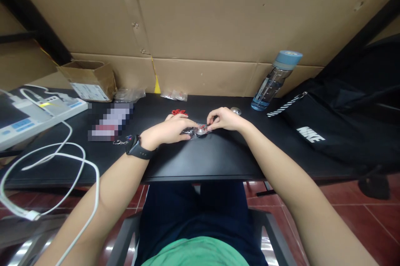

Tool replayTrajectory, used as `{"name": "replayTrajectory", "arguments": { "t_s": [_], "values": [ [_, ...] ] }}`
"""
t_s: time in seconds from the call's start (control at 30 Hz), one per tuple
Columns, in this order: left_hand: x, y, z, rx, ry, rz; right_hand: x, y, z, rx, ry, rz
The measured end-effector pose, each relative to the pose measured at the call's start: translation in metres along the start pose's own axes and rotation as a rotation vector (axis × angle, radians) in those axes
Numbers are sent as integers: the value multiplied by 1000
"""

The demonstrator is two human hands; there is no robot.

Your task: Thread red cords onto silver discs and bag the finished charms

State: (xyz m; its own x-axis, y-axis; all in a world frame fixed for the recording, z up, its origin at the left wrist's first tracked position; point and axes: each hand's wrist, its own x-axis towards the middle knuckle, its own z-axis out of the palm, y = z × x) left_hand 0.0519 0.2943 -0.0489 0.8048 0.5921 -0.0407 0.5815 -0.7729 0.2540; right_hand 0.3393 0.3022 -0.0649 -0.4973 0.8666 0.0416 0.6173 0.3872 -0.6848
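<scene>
A small clear plastic bag (193, 133) lies on the black table in front of me. At its right end is a shiny silver round piece (201, 130) with small red bits on top. My left hand (175, 128), with a black watch on the wrist, holds the bag between thumb and fingers, palm down. My right hand (225, 119) is closed in a pinch at the silver piece's right edge; its fingertips hide what is between them. A red knotted cord (179, 112) lies just beyond my left hand. Behind my right hand sits a silver dome-shaped piece (236, 111).
A water bottle (271, 85) and a black bag (331, 128) stand at the right. On the left are a power strip (40, 118), a looped white cable (83, 153), a cardboard box (90, 78) and a bead chain (120, 142). Plastic packets (174, 95) lie along the cardboard wall.
</scene>
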Motion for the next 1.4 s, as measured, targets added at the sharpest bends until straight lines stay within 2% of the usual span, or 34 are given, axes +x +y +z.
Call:
{"name": "replayTrajectory", "arguments": {
  "t_s": [0.3,0.8,1.0,1.07,1.17,1.27,1.33,1.4],
  "values": [
    [0,2,-2,-12,29,21,2,-8,7,-106,100,-34],
    [2,-4,0,34,77,3,10,-16,31,-498,246,-330],
    [3,-4,0,55,86,15,13,-15,43,-542,311,-323],
    [2,-3,-2,43,86,0,13,-18,40,-485,295,-323],
    [0,-1,-4,10,80,-59,7,-24,27,-271,262,-318],
    [-1,1,-6,-48,77,-113,-2,-26,8,-41,343,-264],
    [-1,2,-6,-86,93,-154,-8,-25,-4,-11,414,-225],
    [0,3,-7,-108,126,-197,-11,-22,-12,-50,419,-203]
  ]
}}
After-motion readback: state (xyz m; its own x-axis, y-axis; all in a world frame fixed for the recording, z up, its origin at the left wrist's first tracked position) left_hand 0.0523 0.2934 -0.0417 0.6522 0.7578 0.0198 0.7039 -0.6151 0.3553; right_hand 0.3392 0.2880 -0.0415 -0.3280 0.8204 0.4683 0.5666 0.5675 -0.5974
